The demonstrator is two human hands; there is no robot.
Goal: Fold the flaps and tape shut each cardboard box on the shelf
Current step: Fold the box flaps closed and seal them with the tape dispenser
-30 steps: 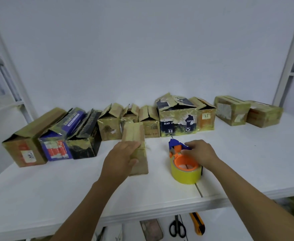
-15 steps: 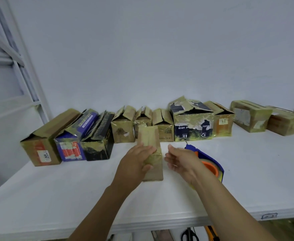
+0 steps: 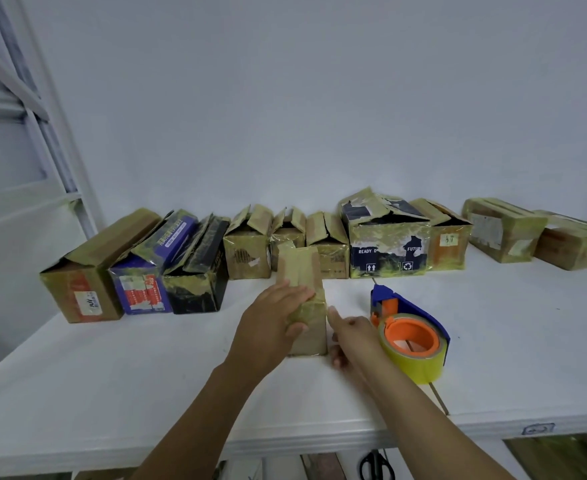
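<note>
The left hand (image 3: pixel 273 317) holds the small box (image 3: pixel 300 268), its fingers laid across the taped top and its thumb bent onto the near face. The right hand (image 3: pixel 351 336) is at that box's right side with its fingers straight and together, the forefinger pointing away along the box's right edge; whether it touches the cardboard cannot be told. The small box stands on the shelf (image 3: pixel 112 393) about midway between the front and back edges, near the middle of the shelf's width.

Just right of the right wrist lies the tape dispenser (image 3: pixel 413 337), blue with an orange hub and a yellow roll, its blade end toward the back edge.

Along the back edge runs a row of 10 boxes (image 3: pixel 387 251). The 8 from the left end have flaps raised or gaping. The 2 taped boxes (image 3: pixel 503 230) at the right end lie closed. Below the front edge, scissors (image 3: pixel 375 465) show.
</note>
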